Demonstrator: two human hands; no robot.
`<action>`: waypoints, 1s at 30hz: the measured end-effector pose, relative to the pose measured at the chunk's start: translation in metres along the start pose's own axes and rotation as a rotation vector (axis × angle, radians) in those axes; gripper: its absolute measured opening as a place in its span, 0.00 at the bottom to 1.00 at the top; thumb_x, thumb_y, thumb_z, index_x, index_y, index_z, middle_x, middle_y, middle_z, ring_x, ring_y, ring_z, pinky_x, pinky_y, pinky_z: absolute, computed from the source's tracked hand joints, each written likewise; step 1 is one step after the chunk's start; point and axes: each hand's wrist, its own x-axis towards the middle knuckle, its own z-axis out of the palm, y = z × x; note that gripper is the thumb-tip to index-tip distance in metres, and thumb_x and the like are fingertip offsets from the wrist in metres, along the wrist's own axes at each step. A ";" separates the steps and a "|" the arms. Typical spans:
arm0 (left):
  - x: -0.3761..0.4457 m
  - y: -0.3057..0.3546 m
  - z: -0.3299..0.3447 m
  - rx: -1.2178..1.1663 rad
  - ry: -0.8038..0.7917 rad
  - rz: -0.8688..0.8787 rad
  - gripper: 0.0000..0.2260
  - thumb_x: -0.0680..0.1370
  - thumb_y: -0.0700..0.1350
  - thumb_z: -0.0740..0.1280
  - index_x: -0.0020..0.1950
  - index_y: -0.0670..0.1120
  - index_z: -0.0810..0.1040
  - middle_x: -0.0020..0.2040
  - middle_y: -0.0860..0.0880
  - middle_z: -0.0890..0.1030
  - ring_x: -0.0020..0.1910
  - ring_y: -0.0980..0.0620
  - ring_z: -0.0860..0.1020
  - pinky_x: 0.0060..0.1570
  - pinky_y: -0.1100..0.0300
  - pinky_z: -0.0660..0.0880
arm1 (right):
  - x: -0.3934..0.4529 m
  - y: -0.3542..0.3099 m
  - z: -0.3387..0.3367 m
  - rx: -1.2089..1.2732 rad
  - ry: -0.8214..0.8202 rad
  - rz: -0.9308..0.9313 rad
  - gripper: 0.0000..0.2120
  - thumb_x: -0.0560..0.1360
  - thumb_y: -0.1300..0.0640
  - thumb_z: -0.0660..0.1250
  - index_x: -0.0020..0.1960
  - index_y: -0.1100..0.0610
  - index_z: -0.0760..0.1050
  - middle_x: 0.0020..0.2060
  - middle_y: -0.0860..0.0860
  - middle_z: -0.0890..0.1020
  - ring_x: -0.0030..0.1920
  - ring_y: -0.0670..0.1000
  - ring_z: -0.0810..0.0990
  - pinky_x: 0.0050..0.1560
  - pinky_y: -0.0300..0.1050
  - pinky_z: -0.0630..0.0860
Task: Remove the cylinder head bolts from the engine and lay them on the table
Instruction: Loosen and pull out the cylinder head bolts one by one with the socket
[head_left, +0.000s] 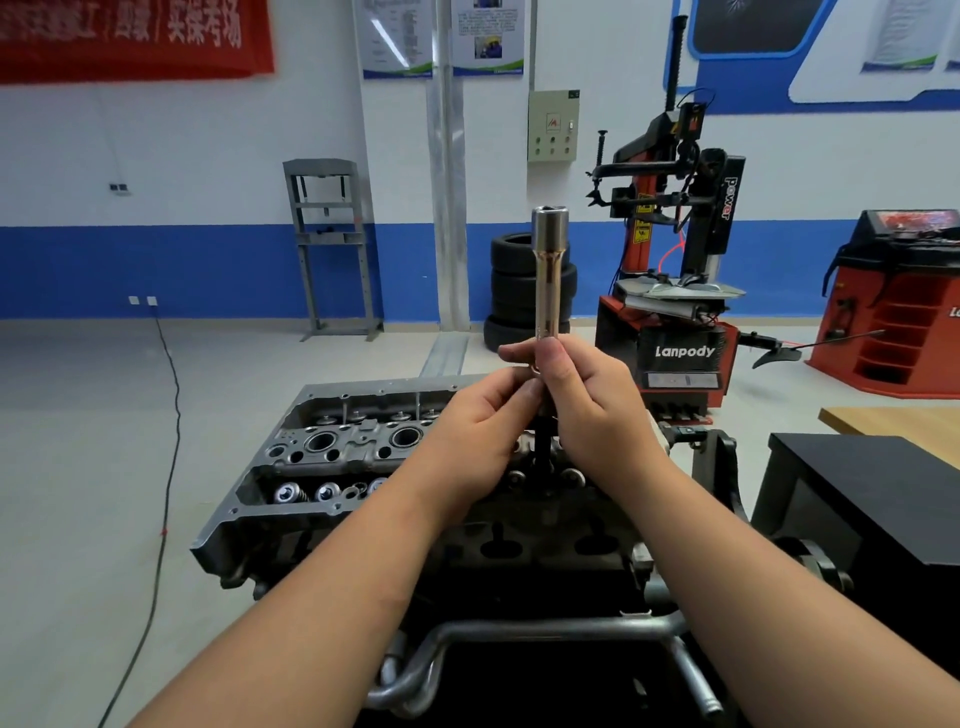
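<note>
Chrome deep socket (549, 270) stood upright above engine (332, 467), open end up. My right hand (597, 410) gripped its lower end, fingers curled round. My left hand (475, 426) pinched dark bolt shank (544, 447) hanging below socket, over cylinder head. Black table (883, 493) stood at right, just beside engine. Tyre changer (670, 249) and tyre stack (511, 291) stood behind, well apart.

tyre changer (675, 291): "Lanpody" on base | "power" on column

Two bare forearms enter from the near edge; left hand (480, 426) and right hand (592, 410) ungloved, sleeveless, without jewellery.
</note>
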 end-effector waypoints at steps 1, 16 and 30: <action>0.001 -0.001 0.000 0.004 0.014 0.014 0.10 0.85 0.51 0.64 0.63 0.52 0.81 0.55 0.51 0.87 0.57 0.54 0.84 0.53 0.61 0.79 | 0.000 -0.001 0.000 0.001 0.002 -0.011 0.17 0.80 0.44 0.61 0.55 0.55 0.81 0.45 0.46 0.84 0.48 0.44 0.83 0.43 0.36 0.78; -0.001 -0.001 -0.002 -0.001 -0.039 -0.013 0.15 0.87 0.52 0.57 0.69 0.55 0.78 0.60 0.57 0.85 0.62 0.60 0.81 0.59 0.62 0.76 | 0.000 -0.004 -0.003 0.030 -0.032 0.031 0.21 0.79 0.43 0.60 0.58 0.56 0.82 0.44 0.44 0.85 0.49 0.43 0.83 0.45 0.33 0.77; -0.001 -0.001 -0.001 0.017 -0.012 0.004 0.11 0.87 0.51 0.59 0.62 0.61 0.80 0.58 0.59 0.86 0.59 0.61 0.83 0.53 0.63 0.78 | -0.001 -0.003 -0.002 -0.026 0.028 -0.018 0.12 0.81 0.49 0.63 0.51 0.54 0.82 0.40 0.43 0.84 0.44 0.43 0.82 0.42 0.32 0.75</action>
